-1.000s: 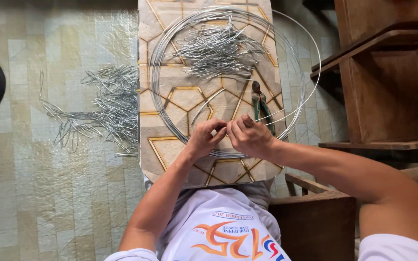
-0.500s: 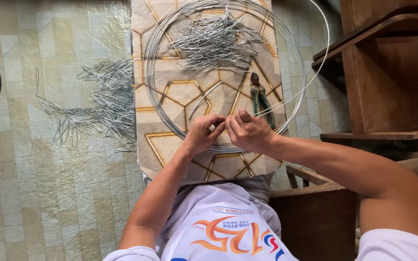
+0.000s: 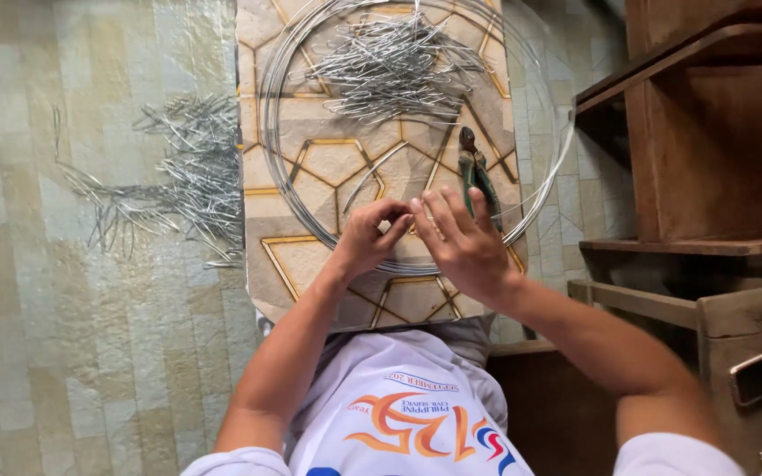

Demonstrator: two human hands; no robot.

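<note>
Right now both hands meet over the near part of a patterned board that serves as a counter (image 3: 297, 264). The left hand (image 3: 370, 236) and the right hand (image 3: 460, 242) have their fingertips together, pinched on a small piece of wire at the near edge of a big coil of wire (image 3: 286, 189) that lies on the board. What exactly sits between the fingertips is too small to tell. Just beyond the right hand, a pair of pliers (image 3: 474, 172) with green handles lies inside the coil. A heap of short wire pieces (image 3: 390, 66) rests at the far side of the coil. Another heap of wire pieces (image 3: 178, 176) lies on the tiled floor (image 3: 63, 353) to the left. Wooden shelves (image 3: 707, 159) stand on the right.
</note>
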